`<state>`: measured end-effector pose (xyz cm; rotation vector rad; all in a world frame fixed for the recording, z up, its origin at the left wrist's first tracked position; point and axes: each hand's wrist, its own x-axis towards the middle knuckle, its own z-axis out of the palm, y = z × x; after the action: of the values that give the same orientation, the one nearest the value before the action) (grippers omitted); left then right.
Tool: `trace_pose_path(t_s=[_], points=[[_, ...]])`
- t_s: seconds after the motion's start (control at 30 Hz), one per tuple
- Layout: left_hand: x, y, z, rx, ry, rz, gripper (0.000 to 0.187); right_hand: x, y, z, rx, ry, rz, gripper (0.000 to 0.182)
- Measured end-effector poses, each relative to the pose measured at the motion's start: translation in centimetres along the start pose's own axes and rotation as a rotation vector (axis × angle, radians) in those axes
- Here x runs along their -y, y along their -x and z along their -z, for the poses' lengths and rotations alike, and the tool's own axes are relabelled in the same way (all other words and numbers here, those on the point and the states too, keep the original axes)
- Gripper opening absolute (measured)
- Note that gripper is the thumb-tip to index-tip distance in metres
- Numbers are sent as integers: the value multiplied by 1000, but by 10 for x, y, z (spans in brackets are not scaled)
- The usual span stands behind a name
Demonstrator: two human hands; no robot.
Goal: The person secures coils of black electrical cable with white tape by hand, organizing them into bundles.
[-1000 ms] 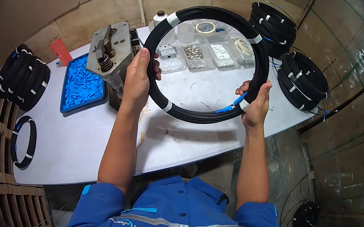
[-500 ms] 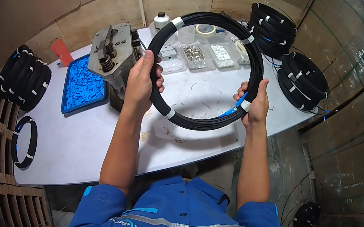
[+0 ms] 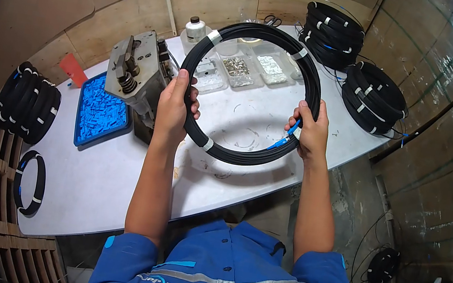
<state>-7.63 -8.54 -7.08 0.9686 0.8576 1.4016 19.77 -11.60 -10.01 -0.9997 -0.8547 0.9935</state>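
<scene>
Plywood walls curve around a white bench (image 3: 86, 193), where a heavy metal press (image 3: 144, 56) stands at 11 o'clock from the wearer. Between 10 and 11, a rimmed tray (image 3: 100, 141) contains loose blue pieces (image 3: 102, 112), its sides likely there to stop them scattering. At 12 o'clock, a large black cable coil (image 3: 236, 156) is held up over the bench, its ring face open to view. The left hand (image 3: 173, 107) is closed on its 9 o'clock side; the right hand (image 3: 314, 133) grips it between 3 and 4, beside blue connectors (image 3: 278, 143) lying along the lower rim. That 2-sided grip probably spreads the weight and preserves the round shape, helped by white bands (image 3: 208, 144). More black coils (image 3: 372, 100) sit at 1 o'clock, seemingly piled aside to free the middle.
</scene>
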Motion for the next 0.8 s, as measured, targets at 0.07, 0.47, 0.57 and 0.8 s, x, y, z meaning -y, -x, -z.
trace_pose_path(t_s=[0.07,0.47,0.57,0.8], points=[[0,-1,0,-1,-13,0,41,2,1,0,-1,4,-6,17],[3,-1,0,-8,13,31,41,15,5,-5,-40,71,-82,18],[2,-1,-1,0,6,24,41,13,4,-5,-63,53,-111,18],[6,-3,3,-23,17,66,41,13,6,-4,-47,17,-143,18]])
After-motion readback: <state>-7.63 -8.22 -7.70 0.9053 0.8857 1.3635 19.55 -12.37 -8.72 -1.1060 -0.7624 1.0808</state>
